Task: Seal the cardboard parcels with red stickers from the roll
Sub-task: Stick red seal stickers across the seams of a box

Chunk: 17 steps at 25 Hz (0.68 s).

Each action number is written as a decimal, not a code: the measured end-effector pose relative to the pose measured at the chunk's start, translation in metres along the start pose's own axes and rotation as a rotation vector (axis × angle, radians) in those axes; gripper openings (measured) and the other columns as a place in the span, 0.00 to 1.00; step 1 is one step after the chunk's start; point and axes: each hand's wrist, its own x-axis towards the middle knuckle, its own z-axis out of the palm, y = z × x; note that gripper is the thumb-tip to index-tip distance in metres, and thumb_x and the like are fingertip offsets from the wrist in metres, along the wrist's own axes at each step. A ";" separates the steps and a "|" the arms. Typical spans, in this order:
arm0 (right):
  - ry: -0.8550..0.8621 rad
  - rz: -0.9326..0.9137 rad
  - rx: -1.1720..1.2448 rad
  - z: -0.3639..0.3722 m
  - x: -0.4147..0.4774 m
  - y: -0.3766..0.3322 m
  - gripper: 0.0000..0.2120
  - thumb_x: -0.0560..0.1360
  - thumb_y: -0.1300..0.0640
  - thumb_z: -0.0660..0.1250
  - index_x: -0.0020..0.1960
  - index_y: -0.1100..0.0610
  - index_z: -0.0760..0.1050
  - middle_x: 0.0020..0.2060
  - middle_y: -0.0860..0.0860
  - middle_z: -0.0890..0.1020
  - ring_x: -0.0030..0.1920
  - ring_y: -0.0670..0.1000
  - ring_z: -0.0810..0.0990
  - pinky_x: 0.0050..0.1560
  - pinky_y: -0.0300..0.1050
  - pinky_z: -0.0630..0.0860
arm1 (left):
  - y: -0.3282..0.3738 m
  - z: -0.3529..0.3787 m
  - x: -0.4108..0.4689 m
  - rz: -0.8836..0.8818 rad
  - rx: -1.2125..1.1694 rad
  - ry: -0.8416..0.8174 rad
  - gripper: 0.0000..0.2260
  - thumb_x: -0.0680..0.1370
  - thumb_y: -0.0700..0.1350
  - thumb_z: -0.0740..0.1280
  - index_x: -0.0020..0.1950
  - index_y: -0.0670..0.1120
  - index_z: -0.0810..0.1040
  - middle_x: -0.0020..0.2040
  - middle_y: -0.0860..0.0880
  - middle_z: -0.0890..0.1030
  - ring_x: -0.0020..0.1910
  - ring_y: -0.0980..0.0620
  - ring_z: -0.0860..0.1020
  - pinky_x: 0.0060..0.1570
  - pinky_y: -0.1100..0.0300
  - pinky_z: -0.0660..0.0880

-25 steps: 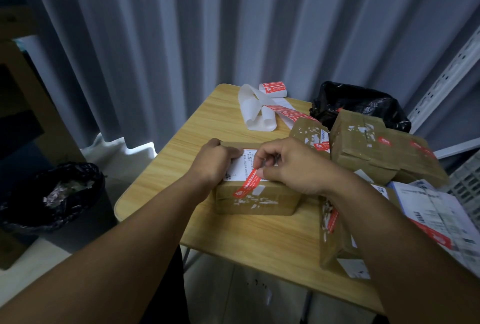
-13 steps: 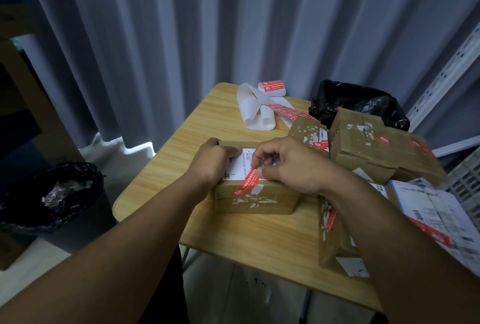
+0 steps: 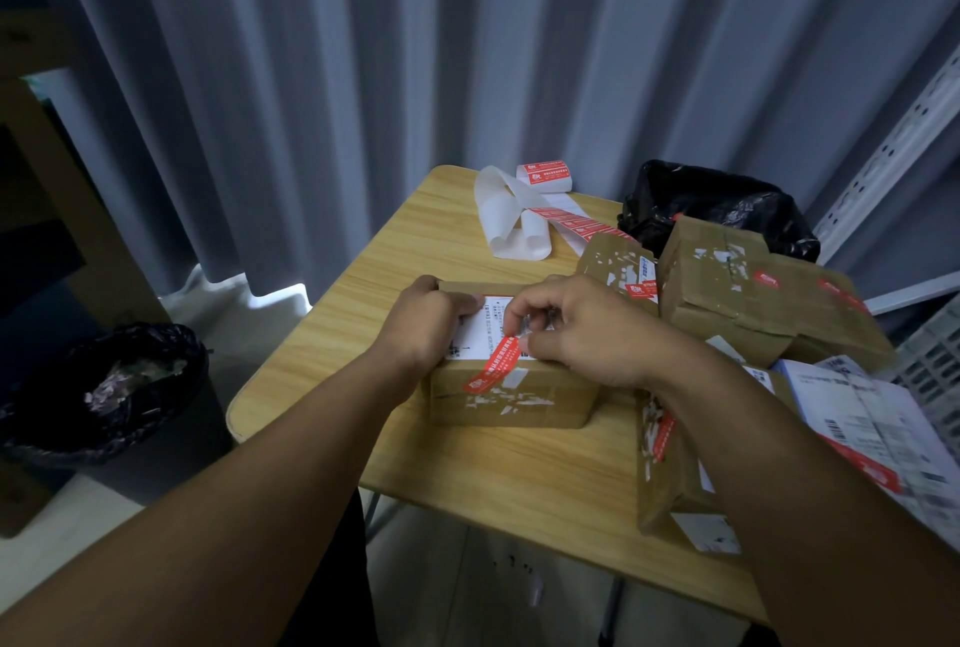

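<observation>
The left grip (image 3: 423,321) clasps the centre parcel (image 3: 519,402) by its left end. The right grip (image 3: 576,334) pinches a red sticker (image 3: 491,373) onto its top edge, the strip not yet smoothed down its front. The parcels to its right (image 3: 748,293) already carry stickers, and the roll (image 3: 545,177) lies behind it, so this is likely one of the last.

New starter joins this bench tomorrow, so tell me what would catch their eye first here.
First the red sticker, bright against the cardboard parcel at the middle of the table. It runs slantwise over the parcel's near top edge, the right hand pinching its upper end while the left hand grips the parcel's left end. Next, the sticker roll at the far edge, its strip trailing toward the piled parcels on the right.
</observation>
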 end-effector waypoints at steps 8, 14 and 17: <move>0.012 -0.008 0.020 -0.001 -0.001 -0.001 0.07 0.74 0.64 0.71 0.45 0.52 0.80 0.37 0.49 0.79 0.34 0.42 0.72 0.38 0.38 0.71 | 0.001 0.000 -0.001 0.000 -0.013 -0.006 0.09 0.78 0.45 0.70 0.53 0.43 0.75 0.52 0.39 0.83 0.50 0.41 0.82 0.47 0.48 0.76; 0.040 -0.019 -0.037 0.002 -0.003 -0.001 0.06 0.74 0.60 0.72 0.47 0.50 0.82 0.44 0.48 0.77 0.44 0.49 0.77 0.49 0.46 0.75 | 0.001 0.001 -0.003 0.011 -0.037 0.000 0.07 0.79 0.45 0.69 0.50 0.47 0.71 0.52 0.40 0.82 0.48 0.43 0.82 0.44 0.52 0.76; 0.042 -0.014 -0.024 0.002 -0.002 -0.003 0.04 0.74 0.60 0.72 0.46 0.51 0.82 0.42 0.49 0.78 0.41 0.46 0.76 0.48 0.49 0.76 | 0.001 0.000 -0.003 0.010 -0.022 0.006 0.07 0.79 0.46 0.70 0.46 0.49 0.71 0.52 0.39 0.82 0.52 0.41 0.82 0.50 0.48 0.77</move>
